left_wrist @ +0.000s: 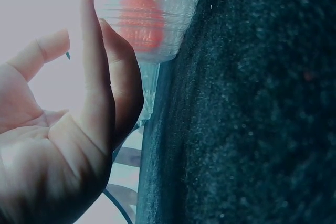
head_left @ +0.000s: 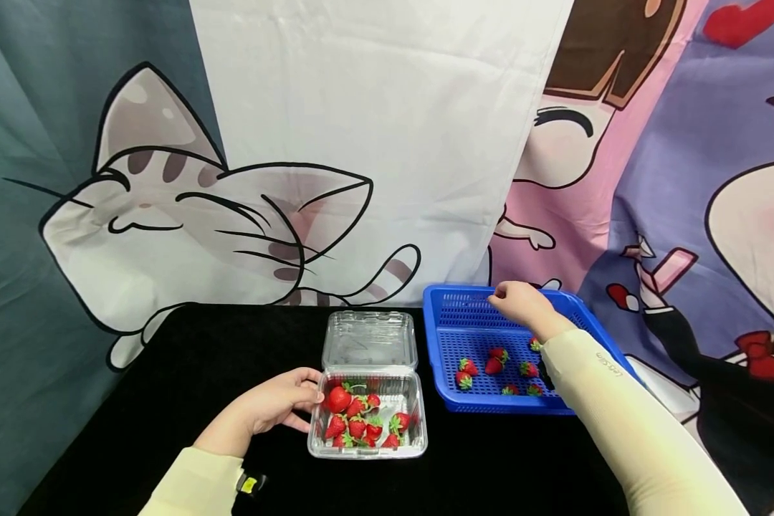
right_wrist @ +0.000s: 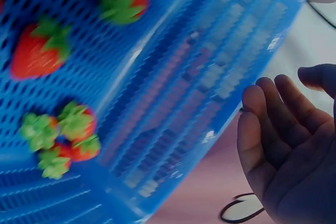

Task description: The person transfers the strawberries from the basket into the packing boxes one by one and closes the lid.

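A clear plastic clamshell box [head_left: 415, 430] stands on the black cloth with its lid [head_left: 370, 340] folded back. Several strawberries [head_left: 357, 428] lie in its base. My left hand [head_left: 277, 401] grips the box's left rim, fingertips at the edge; the left wrist view shows the hand [left_wrist: 79, 108] close beside the clear wall. Over the far side of a blue basket [head_left: 431, 344], my right hand [head_left: 522, 304] hovers with loosely bent fingers. The right wrist view shows the palm [right_wrist: 304, 156] with nothing in it. Several strawberries [right_wrist: 41, 51] rest on the basket's floor.
A black cloth [head_left: 232, 344] covers the table. Directly behind it hangs a cloth backdrop [head_left: 387, 143] printed with a cat and cartoon figures. The basket's raised walls stand to the right of the box, a narrow gap apart.
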A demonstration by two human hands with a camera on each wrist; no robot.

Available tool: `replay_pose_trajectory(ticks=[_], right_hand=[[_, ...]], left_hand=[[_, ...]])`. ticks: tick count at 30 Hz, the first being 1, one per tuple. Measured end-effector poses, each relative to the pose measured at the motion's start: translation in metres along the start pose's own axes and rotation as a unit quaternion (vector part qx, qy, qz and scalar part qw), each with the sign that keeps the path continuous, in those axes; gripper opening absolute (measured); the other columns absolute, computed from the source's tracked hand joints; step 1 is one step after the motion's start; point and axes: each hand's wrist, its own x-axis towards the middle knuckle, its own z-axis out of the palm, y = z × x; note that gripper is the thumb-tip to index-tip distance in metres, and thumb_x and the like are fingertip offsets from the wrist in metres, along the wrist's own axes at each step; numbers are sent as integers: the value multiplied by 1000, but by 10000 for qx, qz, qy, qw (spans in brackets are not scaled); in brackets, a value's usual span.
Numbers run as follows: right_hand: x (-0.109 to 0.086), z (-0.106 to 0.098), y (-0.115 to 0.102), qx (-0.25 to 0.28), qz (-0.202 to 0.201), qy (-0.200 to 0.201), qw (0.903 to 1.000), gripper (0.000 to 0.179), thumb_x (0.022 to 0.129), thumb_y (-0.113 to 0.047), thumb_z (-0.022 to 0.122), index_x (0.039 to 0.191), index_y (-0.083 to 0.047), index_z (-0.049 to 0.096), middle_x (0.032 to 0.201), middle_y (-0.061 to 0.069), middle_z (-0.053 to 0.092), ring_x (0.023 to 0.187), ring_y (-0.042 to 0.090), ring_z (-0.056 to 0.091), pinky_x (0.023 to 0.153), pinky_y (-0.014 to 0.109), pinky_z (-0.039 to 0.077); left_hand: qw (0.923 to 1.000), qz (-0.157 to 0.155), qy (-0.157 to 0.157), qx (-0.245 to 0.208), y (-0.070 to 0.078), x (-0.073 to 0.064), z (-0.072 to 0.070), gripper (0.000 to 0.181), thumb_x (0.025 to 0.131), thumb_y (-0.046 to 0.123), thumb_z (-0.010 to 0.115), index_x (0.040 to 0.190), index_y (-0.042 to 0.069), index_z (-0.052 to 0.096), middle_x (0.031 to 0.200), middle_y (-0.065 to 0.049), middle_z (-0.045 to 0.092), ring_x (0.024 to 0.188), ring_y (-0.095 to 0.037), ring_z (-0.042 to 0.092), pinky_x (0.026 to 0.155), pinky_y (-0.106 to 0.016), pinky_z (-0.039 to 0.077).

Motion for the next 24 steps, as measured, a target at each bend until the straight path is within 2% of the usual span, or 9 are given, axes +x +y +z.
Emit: replay_pose_trajectory(ticks=[3, 8, 10, 16, 20, 24], right_hand=[[1, 3, 13, -219, 79, -124, 9997, 25, 97, -32, 54, 84, -10, 58, 72, 2, 51, 65, 20, 48, 63, 39, 39], [2, 9, 31, -277, 330, -298, 9986, 29, 96, -31, 54, 73, -14, 49, 64, -1, 41, 59, 18, 42, 57, 36, 35], [1, 11, 37, -273, 441, -370, 9980, 29, 96, -31, 54, 74, -14, 47, 64, 0, 40, 60, 19, 42, 58, 36, 34], [-3, 17, 55, -354, 700, -606, 9951, 26, 96, -28, 57, 95, -2, 61, 81, 10, 57, 74, 27, 54, 67, 43, 44], [-2, 20, 66, -476, 766, -822, 9925, 33, 95, -25, 59, 107, 6, 62, 90, 16, 63, 81, 30, 58, 72, 47, 49], [0, 20, 71, -543, 880, -960, 9900, 38, 95, -23, 60, 111, 12, 59, 94, 21, 63, 84, 32, 59, 77, 48, 49]], left_hand=[[10000, 4, -11, 0, 0, 0, 0, 48, 92, 13, 60, 130, -5, 37, 109, -13, 66, 96, -25, 67, 72, -45, 59], [10000, 14, 9, -8, 0, -1, 0, 47, 92, 13, 60, 130, -5, 38, 108, -13, 66, 96, -25, 66, 72, -45, 59], [10000, 15, 22, -10, 1, -1, 1, 47, 92, 13, 60, 130, -5, 38, 108, -13, 66, 95, -25, 66, 71, -45, 59], [10000, 0, 8, -22, 2, -3, 3, 48, 92, 13, 60, 130, -5, 38, 108, -13, 66, 96, -26, 67, 71, -44, 59], [10000, 19, 22, -24, 2, -3, 3, 48, 92, 13, 60, 131, -5, 38, 109, -13, 66, 96, -26, 67, 71, -44, 59], [10000, 48, 47, -10, 2, -2, 1, 48, 92, 13, 60, 131, -5, 38, 109, -13, 65, 95, -25, 67, 69, -44, 59]])
